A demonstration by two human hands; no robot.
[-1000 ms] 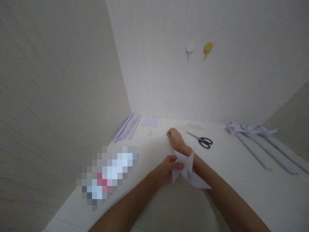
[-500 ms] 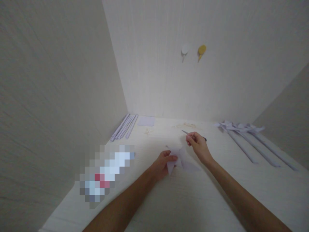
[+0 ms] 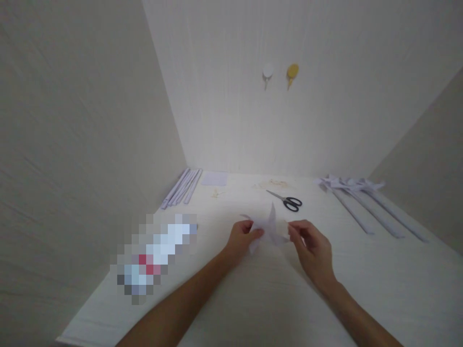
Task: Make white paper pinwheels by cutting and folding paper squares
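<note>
My left hand (image 3: 240,241) is closed on a pale sheet of paper (image 3: 265,231) that has loose, pointed flaps. One flap stands up and another curls out above the left thumb. At the sheet's right side, my right hand (image 3: 313,248) has thumb and forefinger pinched together on the tip of a flap. The paper is slightly blurred, so its exact folds cannot be made out. Just beyond the hands lies a pair of scissors (image 3: 287,200) with black handles, blades pointing to the left.
Rolled paper sticks (image 3: 183,188) and a paper square (image 3: 214,178) lie at the back left. Paper pinwheels on sticks (image 3: 354,205) lie at right. Small tan bits (image 3: 277,184) sit near the wall. Two hooks (image 3: 292,72) hang there. A pixelated object (image 3: 159,255) is at left.
My right hand has put the scissors down on the table and come back toward me to the paper's edge. The paper's flaps have opened out in my left hand. The view has shifted slightly.
</note>
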